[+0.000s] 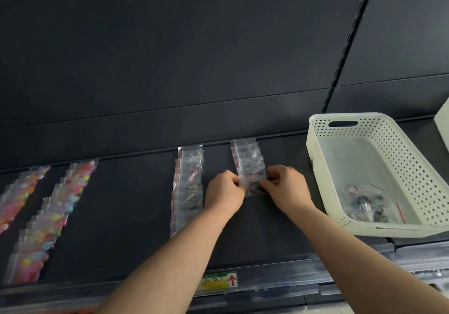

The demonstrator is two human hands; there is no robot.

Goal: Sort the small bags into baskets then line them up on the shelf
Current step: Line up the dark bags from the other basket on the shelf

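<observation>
We find one sign only: a label (219,280) in the clear price rail (279,271) on the front edge of the shelf (136,216). Its right part is white and bears a red arrow (232,280) pointing up. Its left part is green above and yellow below, with small dark print on the green that we cannot read.

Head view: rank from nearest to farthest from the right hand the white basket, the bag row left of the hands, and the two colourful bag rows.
1. white basket, just right of the right hand pinching a small bag.
2. grey bag row, past the left hand.
3. inner colourful row, further left.
4. outer colourful row, far left edge.
</observation>
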